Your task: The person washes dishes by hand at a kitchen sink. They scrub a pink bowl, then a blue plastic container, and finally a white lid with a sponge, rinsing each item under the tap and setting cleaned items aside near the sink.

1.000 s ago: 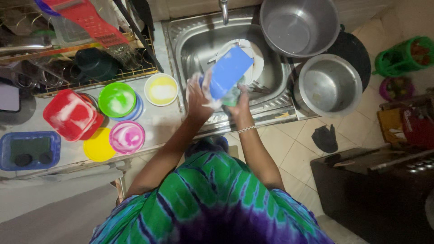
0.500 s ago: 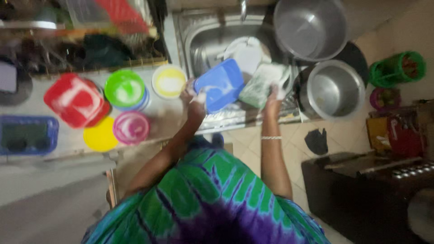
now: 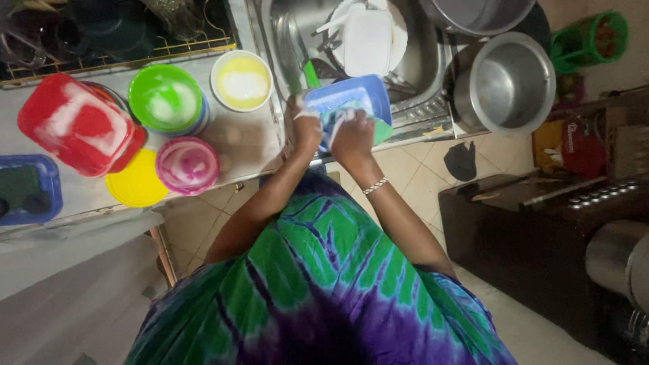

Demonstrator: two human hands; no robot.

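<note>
Dim kitchen, tiled floor: at the front edge of a steel sink (image 3: 422, 64), a person in a green and purple tie-dye garment washes up. The soapy left hand (image 3: 305, 128) grips the near left rim of a blue rectangular plastic container (image 3: 351, 94), fingers curled over its edge. The right hand (image 3: 351, 138), a beaded bracelet at its wrist, is closed on a green sponge (image 3: 378, 130) and presses it into the container's near side, suds on the fingers. The container is held just above the sink's front lip. Behind it in the basin lie a white square lid (image 3: 367, 42) and a green-handled utensil (image 3: 310, 73). To the right stands a steel pot (image 3: 503, 81), a second pot partly cut off behind it. On the counter to the left sit soapy pieces: a yellow bowl (image 3: 241, 80), a green bowl (image 3: 164, 98), a pink bowl (image 3: 186, 165), a yellow lid (image 3: 135, 184) and a red container (image 3: 76, 123). A wire dish rack (image 3: 122, 34) stands beyond them.
</note>
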